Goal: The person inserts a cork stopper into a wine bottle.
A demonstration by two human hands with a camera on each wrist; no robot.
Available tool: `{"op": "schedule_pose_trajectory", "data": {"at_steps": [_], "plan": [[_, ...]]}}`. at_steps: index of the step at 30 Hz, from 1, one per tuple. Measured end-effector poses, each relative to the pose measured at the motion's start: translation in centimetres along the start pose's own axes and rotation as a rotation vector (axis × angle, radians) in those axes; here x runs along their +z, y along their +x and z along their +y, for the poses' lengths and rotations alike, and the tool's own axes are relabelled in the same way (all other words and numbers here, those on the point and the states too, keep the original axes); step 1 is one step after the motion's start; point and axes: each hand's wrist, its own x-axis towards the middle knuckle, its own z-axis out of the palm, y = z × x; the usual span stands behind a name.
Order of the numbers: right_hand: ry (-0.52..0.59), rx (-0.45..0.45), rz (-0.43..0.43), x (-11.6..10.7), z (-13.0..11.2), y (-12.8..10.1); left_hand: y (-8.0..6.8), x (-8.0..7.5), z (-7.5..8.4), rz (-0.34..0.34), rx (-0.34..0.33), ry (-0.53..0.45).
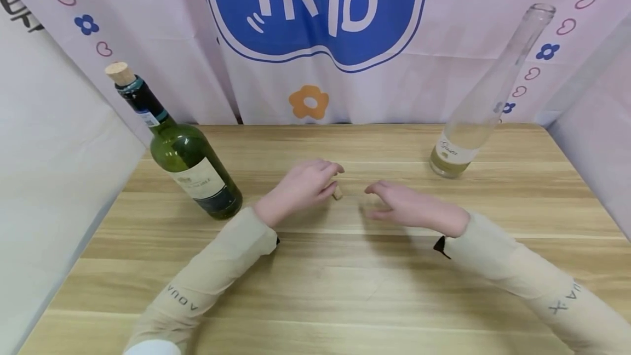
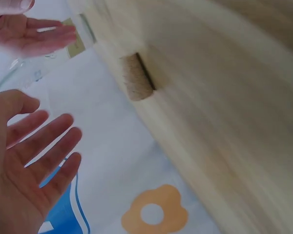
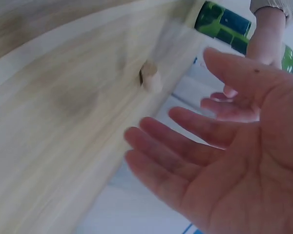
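Note:
A small cork (image 1: pixel 337 193) lies on the wooden table (image 1: pixel 345 289) between my hands; the cork (image 2: pixel 137 77) shows clearly in the left wrist view and the cork (image 3: pixel 150 79) is blurred in the right wrist view. My left hand (image 1: pixel 308 182) hovers just left of it with fingers straight, holding nothing. My right hand (image 1: pixel 394 204) is a little to its right, fingers relaxed and empty. A green wine bottle (image 1: pixel 189 160) with a cork stopper (image 1: pixel 120 73) stands at the left. A clear empty bottle (image 1: pixel 485 103) without a stopper stands at the back right.
A pink printed cloth (image 1: pixel 315 32) with a blue emblem hangs behind the table. White sheets (image 1: pixel 54 169) close off the left and right sides. Bare wood (image 1: pixel 345 289) spreads in front of my forearms.

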Motion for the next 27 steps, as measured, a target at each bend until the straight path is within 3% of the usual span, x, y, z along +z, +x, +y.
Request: {"op": "schedule_pose_trajectory", "data": {"at_steps": [9,12,18,27], "plan": [[0.046,0.063,-0.022,-1.5,2.8,-3.1,3.4,-0.3,0.9,-0.294,-0.029,-0.063],[0.066,0.079,-0.032,-2.1,3.8,-4.1,4.6,-0.2,1.1,-0.36,-0.046,-0.092],[0.118,0.149,-0.044,-3.1,5.9,-5.8,6.8,-0.2,1.3,-0.433,-0.057,-0.163],[0.103,0.236,0.013,-5.5,8.4,-7.8,9.7,0.0,2.2,-0.478,-0.046,-0.2]]}}
